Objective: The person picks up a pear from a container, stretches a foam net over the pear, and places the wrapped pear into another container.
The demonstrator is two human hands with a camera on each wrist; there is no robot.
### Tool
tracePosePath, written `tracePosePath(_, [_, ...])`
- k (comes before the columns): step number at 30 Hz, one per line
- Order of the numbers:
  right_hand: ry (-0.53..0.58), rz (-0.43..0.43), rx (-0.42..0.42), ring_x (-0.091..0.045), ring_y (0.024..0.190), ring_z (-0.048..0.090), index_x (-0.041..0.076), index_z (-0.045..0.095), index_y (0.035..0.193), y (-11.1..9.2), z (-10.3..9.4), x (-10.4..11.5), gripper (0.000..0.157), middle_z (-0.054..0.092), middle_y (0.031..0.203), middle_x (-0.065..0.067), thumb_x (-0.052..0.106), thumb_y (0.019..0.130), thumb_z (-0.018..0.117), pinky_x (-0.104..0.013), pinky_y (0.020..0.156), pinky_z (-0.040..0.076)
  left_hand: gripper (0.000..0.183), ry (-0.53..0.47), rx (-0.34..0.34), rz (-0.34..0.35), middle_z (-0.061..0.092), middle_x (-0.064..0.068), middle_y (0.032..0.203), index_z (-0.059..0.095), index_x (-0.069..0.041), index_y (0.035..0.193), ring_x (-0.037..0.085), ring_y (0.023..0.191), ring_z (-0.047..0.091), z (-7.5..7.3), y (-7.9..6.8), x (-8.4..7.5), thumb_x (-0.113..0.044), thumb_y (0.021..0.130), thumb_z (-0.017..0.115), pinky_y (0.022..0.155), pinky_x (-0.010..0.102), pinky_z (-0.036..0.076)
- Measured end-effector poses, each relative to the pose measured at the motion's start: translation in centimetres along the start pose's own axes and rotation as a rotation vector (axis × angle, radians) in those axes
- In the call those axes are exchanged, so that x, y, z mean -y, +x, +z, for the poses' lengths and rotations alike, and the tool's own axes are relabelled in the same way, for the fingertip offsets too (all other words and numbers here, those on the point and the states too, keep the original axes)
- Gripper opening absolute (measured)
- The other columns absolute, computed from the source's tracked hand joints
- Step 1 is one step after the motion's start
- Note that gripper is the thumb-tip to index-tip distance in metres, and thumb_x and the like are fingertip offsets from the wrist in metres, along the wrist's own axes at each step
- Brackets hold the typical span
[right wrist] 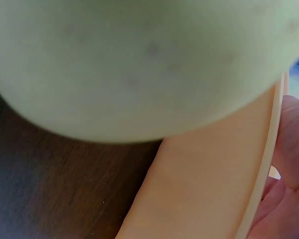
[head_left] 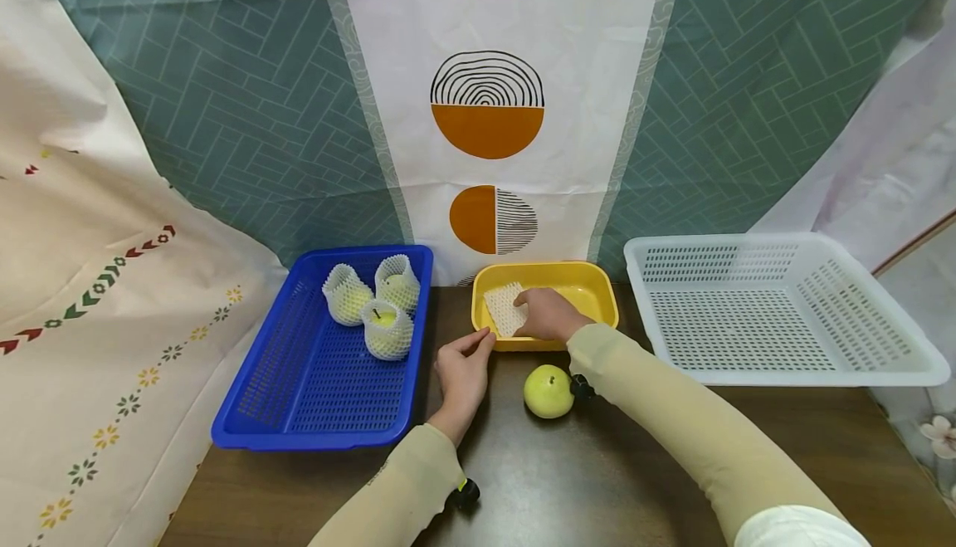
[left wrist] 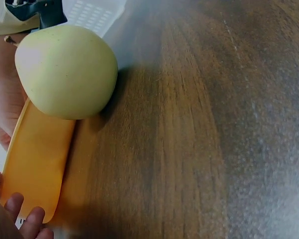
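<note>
Inside a small yellow tray, a flattened white foam net lies against the left part. My right hand reaches over the front rim and pinches the net's right side between thumb and fingers. At the tray's front left corner, my left hand pinches the rim with its fingertips; its fingers lie against the outer wall. A bare yellow-green apple sits on the table in front of the tray, beneath my right wrist. It looms large in both wrist views.
To the left, a blue basket holds three apples in white foam nets. A white perforated basket stands on the right. The brown table runs up to a patterned cloth hanging behind.
</note>
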State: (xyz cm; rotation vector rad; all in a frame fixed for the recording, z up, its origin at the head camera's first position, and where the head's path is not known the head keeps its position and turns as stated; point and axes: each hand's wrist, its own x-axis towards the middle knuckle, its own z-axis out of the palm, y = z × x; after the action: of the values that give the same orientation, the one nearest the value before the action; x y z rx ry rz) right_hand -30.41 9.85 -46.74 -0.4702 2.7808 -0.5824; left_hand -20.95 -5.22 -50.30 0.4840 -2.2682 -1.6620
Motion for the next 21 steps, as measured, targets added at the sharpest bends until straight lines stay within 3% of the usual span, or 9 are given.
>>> tracePosePath(9, [0.051, -0.009, 0.029, -0.019, 0.087, 0.053, 0.012, 0.068, 0.1, -0.18, -0.21, 0.32, 0.029, 0.065, 0.099, -0.003, 0.021, 0.074, 0.079, -0.031, 0.084, 0.046, 0.025, 0.003, -0.008, 0.007, 0.072, -0.01, 0.092, 0.077, -0.022, 0.093, 0.008, 0.092, 0.065, 0.05, -0.12, -0.01, -0.04, 0.075, 0.076, 0.082, 0.034, 0.053])
tracePosePath(21, [0.097, -0.104, -0.037, -0.02, 0.082, 0.052, 0.012, 0.069, 0.092, -0.49, -0.57, 0.21, 0.022, 0.063, 0.091, -0.003, 0.003, 0.073, 0.076, -0.031, 0.078, 0.047, 0.02, -0.001, -0.017, 0.009, 0.073, -0.009, 0.091, 0.077, -0.021, 0.092, 0.01, 0.091, 0.065, 0.15, -0.09, 0.03, -0.033, 0.076, 0.077, 0.082, 0.035, 0.052])
